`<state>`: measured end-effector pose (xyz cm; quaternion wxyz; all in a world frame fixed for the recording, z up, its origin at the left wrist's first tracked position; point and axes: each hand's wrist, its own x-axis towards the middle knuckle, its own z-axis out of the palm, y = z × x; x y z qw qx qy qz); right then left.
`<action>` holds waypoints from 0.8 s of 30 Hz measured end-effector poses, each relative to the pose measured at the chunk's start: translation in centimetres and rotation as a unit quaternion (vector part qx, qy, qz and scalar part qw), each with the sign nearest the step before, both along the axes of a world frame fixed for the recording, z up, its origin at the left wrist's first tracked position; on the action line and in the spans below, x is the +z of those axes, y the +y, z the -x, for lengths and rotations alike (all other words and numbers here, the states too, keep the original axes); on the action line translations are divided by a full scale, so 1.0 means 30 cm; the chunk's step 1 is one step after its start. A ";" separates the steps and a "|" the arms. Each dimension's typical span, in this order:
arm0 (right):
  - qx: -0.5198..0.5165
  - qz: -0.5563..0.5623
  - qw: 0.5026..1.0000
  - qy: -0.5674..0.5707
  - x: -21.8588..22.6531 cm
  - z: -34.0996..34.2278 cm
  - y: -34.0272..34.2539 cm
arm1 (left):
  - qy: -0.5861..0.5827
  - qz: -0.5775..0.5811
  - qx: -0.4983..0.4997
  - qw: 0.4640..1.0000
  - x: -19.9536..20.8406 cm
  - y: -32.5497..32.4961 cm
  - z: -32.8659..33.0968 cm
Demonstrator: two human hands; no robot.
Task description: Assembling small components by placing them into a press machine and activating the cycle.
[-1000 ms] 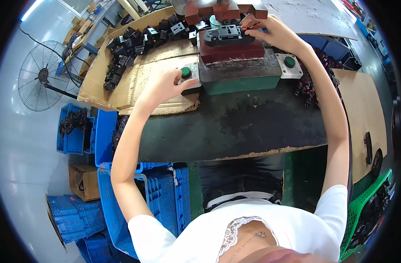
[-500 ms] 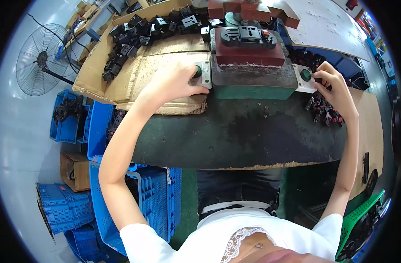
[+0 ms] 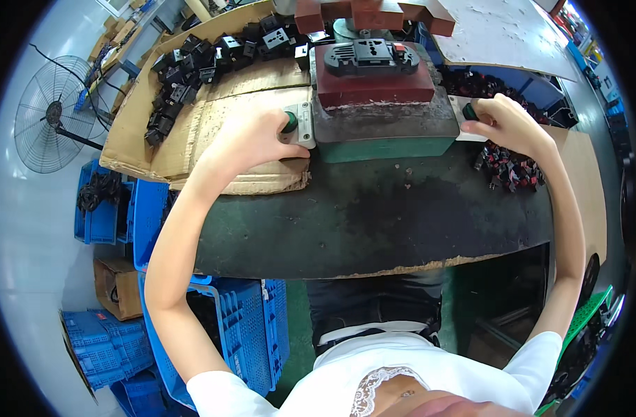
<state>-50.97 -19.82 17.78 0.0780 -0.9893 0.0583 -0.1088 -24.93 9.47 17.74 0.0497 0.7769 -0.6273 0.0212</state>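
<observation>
My left hand (image 3: 252, 139) is curled at a silver button plate left of the machine, fingers on its green push button (image 3: 291, 122) and thumb along the plate's lower edge. On the other side, my right hand (image 3: 507, 124) has its fingers closed around a matching green push button (image 3: 468, 111), thumb beneath it. Between them a black plastic socket housing (image 3: 373, 57) lies on a dark red fixture block (image 3: 377, 87). That block rests on a machine base (image 3: 387, 132) with a green front. Brownish-red blocks of the machine's upper part (image 3: 373, 15) hang just beyond the housing.
A cut-open cardboard box (image 3: 220, 104) at left carries several black socket pieces (image 3: 186, 76). Small red and black parts (image 3: 510, 167) are heaped right of the base. The dark worktable (image 3: 373, 215) has a worn front edge. Blue crates (image 3: 245, 333) and a fan (image 3: 54, 115) stand at left.
My right hand has moved in from the button plate's outer edge and closed around its green button. My left hand stays at its button. The whole view has shifted slightly.
</observation>
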 end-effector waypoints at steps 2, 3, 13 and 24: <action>-0.062 -0.088 0.984 0.144 0.033 -0.030 0.003 | -0.020 0.011 -0.016 1.000 -0.002 0.002 -0.002; -0.049 -0.078 0.987 0.132 0.029 -0.030 -0.004 | -0.017 0.008 -0.006 1.000 -0.002 0.005 0.000; -0.045 -0.025 0.987 0.152 0.050 -0.035 0.019 | 0.035 -0.050 0.035 0.998 0.020 -0.011 0.002; -0.129 -0.084 0.949 0.274 0.093 -0.070 0.010 | 0.096 -0.147 0.070 0.982 0.045 -0.055 -0.019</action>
